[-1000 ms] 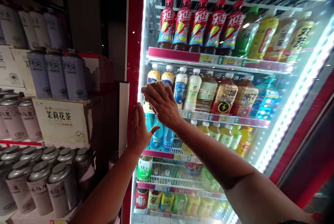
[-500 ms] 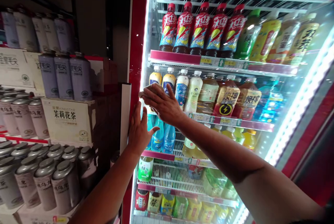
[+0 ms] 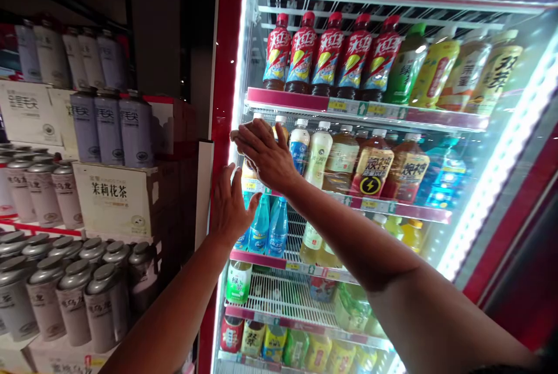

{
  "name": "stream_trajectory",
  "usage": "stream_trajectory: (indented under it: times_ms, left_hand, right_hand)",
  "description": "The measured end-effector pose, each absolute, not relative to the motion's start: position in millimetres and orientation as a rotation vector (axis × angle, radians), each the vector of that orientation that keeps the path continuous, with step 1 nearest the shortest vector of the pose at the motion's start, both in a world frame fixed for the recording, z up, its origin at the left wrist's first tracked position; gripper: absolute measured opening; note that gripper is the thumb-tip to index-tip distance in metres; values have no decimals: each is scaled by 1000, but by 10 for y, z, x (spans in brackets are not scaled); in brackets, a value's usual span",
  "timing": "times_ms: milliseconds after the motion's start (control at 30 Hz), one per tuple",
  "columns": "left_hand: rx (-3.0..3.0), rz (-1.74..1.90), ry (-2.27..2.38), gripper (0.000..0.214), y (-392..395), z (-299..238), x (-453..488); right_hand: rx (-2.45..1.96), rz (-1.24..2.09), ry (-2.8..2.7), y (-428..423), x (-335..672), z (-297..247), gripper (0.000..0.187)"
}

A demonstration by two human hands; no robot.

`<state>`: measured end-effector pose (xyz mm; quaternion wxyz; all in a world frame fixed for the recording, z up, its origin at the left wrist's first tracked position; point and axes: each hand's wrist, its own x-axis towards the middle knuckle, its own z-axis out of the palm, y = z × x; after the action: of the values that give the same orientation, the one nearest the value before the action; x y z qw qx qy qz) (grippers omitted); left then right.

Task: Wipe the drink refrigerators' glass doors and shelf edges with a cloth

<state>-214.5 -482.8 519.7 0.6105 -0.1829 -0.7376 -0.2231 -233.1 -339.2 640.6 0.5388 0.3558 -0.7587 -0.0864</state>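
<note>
My right hand point(image 3: 268, 153) reaches across and lies nearly flat against the glass front of a lit drinks cooler, before the middle shelf's left end. At its fingertips shows a small brownish edge that looks like a cloth point(image 3: 234, 135), mostly hidden under the fingers. It covers parts of the yellow-and-blue labelled bottles behind. Lower left, my left hand point(image 3: 231, 205) is open, fingers spread and thumb out, beside the cooler's red frame point(image 3: 224, 71). Whether its palm touches the glass I cannot tell. Blue bottles point(image 3: 259, 225) stand behind the glass, right of this hand.
Red-capped tea bottles point(image 3: 326, 54) line the upper cooler shelf. To the left, metal cans point(image 3: 104, 304) and cartons point(image 3: 115, 196) are stacked close to my left forearm. A narrow white edge point(image 3: 203, 188) runs beside the red frame. Smaller drinks point(image 3: 274, 342) fill the bottom shelf.
My right hand has slid upward across the glass and covers more of the yellow-and-blue bottles. My left hand has shifted slightly up and left. The view has also shifted a little.
</note>
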Motion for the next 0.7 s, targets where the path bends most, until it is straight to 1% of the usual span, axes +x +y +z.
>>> stream_trajectory:
  times_ms: [100,200,333,500,700]
  left_hand:
    - [-417,-509,-1727,85,-4785,5258,-2183]
    - [-450,-508,-1733,91,-4761,5278,-2255]
    - [-489,-491,-1747,90,-4728,5249,-2354]
    - [-469,-474,-1761,89,-4706,5207,-2413]
    - [-437,-421,-1746,91,-4702,5195,-2424]
  right_hand:
    - [898,-257,-1820,-3344,-2320,6414,55]
    - [886,-280,-1827,-3252,-2287,6447,57]
    - [786,-244,-1829,-3199,-2255,6485,62]
    - [869,-303,-1832,-3078,-2243,6426,59]
    - [805,-207,-1812,-3017,-2239,6326,58]
